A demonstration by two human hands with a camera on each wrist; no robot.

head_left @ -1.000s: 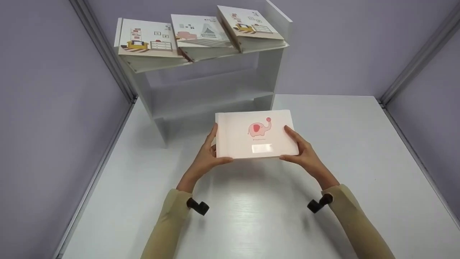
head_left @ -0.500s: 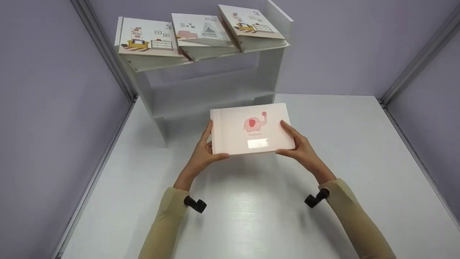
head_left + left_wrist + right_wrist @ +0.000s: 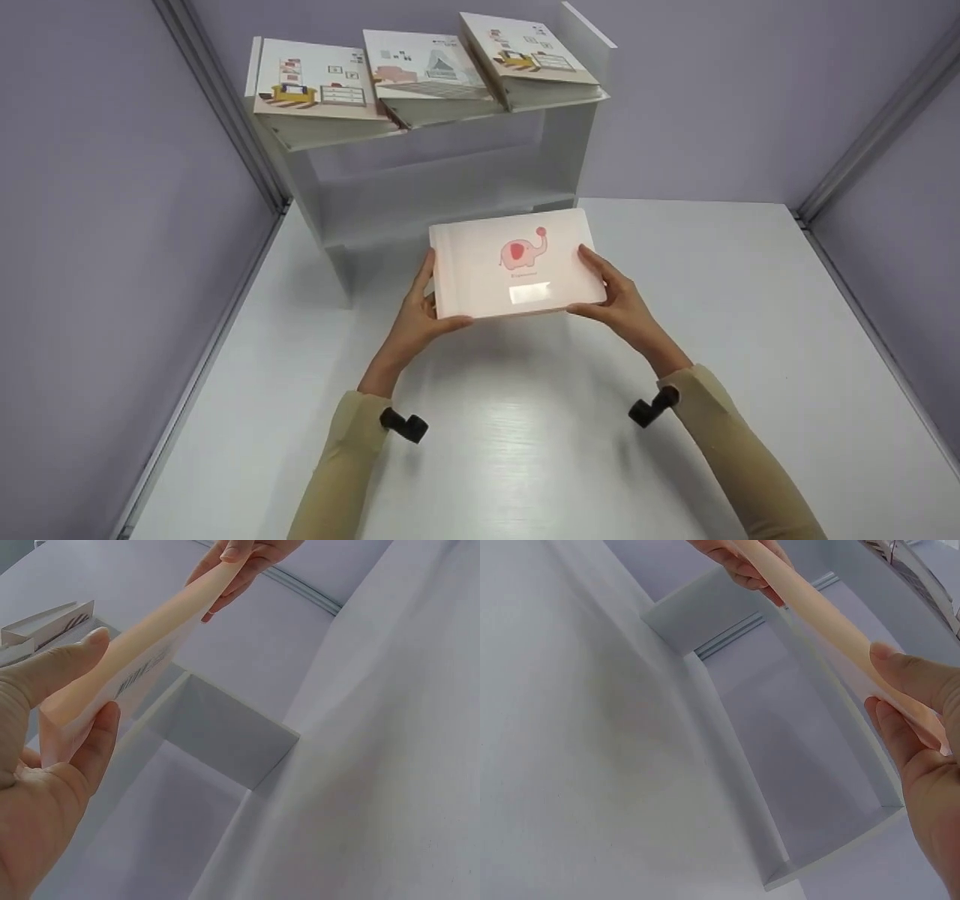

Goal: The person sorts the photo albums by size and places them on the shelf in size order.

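A thin pale pink book [image 3: 480,274] with a pink elephant on its cover is held up above the table, its right side tilted slightly higher. My left hand [image 3: 417,319] grips its left end, thumb at the near lower edge and fingers behind. At the opposite end my right hand [image 3: 622,311] holds it the same way, with one fingertip on the right edge. The left wrist view shows a barcode on the underside of the book [image 3: 142,664]. In the right wrist view, thumb and fingers of the right hand [image 3: 922,727] pinch the book's edge.
A white shelf unit [image 3: 442,184] stands at the back left of the white table [image 3: 712,315]. Three thick binder-like books lie along its top: left [image 3: 315,79], middle [image 3: 424,67] and right [image 3: 525,49]. Purple-grey panels [image 3: 712,97] enclose the table.
Both hands have carried the pink book to the left and slightly up in the head view, toward the shelf unit. Its right side has tilted upward. The grip is unchanged.
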